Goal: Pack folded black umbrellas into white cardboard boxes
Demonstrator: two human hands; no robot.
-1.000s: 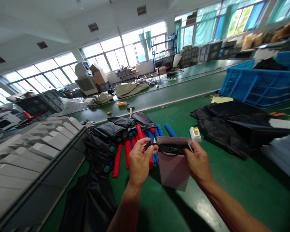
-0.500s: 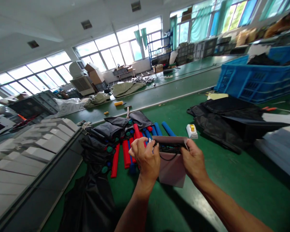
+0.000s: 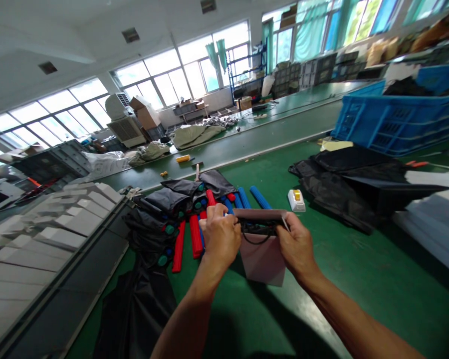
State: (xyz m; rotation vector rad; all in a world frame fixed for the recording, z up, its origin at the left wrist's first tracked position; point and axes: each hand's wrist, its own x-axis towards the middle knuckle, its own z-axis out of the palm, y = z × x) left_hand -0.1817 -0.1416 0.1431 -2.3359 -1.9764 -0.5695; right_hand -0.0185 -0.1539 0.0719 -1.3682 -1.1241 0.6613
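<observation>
A small pale box (image 3: 264, 259) with an open top stands tilted between my hands. Dark contents fill its mouth, and a black cord (image 3: 257, 243) loops out over the front edge. At the box's left top edge my left hand (image 3: 220, 237) is closed, fingers curled, gripping the edge or a flap; the fingertips are partly hidden. My right hand (image 3: 297, 244) clasps the right top edge, thumb inside by a small upright flap. Just beyond my left hand lie red ribbed tubes (image 3: 195, 237) and blue ribbed tubes (image 3: 260, 197).
Black pouches (image 3: 175, 197) with tubes poking out lie left of the box. White boxes (image 3: 60, 239) fill a crate at far left. To the right are a white-and-yellow gadget (image 3: 296, 200), black fabric (image 3: 336, 194) and a blue crate (image 3: 400, 122). A conveyor (image 3: 284, 124) runs behind.
My left hand has shifted slightly left and down along the box's edge. The box and my right hand have moved a little left, and the cord loop hangs rounder in front.
</observation>
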